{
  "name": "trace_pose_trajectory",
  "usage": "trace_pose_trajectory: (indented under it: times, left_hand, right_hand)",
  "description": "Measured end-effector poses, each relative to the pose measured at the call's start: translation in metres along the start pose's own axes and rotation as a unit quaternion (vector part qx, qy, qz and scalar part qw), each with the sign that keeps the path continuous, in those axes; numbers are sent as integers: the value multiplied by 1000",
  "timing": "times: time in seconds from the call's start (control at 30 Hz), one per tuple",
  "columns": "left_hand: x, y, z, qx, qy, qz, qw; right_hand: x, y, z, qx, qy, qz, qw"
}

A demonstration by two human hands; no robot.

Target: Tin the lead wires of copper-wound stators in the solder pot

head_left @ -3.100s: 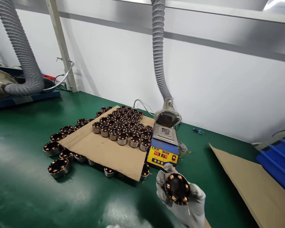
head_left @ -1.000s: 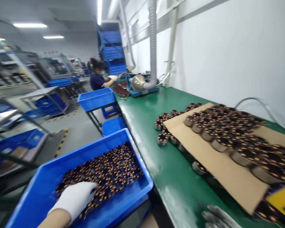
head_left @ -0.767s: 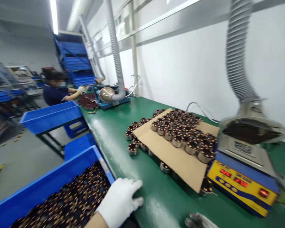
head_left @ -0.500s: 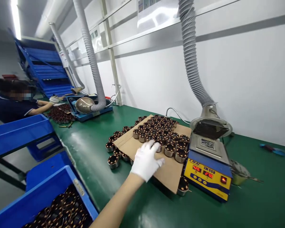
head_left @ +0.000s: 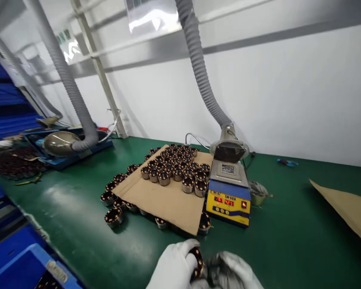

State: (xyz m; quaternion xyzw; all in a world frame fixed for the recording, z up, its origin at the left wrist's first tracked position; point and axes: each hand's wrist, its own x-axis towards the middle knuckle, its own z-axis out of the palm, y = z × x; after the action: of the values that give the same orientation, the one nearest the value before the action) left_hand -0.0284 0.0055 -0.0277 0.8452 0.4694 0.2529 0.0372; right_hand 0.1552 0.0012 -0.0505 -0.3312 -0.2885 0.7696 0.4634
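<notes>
At the bottom edge my left hand (head_left: 174, 268), in a white glove, curls round a copper-wound stator ring (head_left: 197, 263). My right hand (head_left: 233, 273), in a dirty grey glove, is closed against the same ring from the right. Both sit over the green bench (head_left: 289, 237), just in front of a cardboard sheet (head_left: 162, 200) carrying several rows of the same stators (head_left: 177, 168). More stators (head_left: 113, 216) lie under and around the sheet's edges.
A blue and yellow solder pot (head_left: 228, 188) with red digits stands right of the cardboard, under a grey extraction hose (head_left: 198, 68). A small metal cup (head_left: 256, 192) sits beside it. Another cardboard sheet (head_left: 349, 208) lies at right. A blue bin (head_left: 15, 257) stands at lower left.
My view swung from the blue bin at left back to the bench. My left hand came back from over the cardboard sheet, and both hands now hold a stator together.
</notes>
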Motion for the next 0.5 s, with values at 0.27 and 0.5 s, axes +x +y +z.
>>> trace_pose_trajectory:
  times: [0.27,0.5]
  left_hand:
    - [-30,47,27,-68,-19,-21,997]
    - [-18,43,18,-200,-8,60,978]
  right_hand:
    - [-51,-28,-1,-274,54,43,959]
    - [-49,-42,5,-537,-41,67,840]
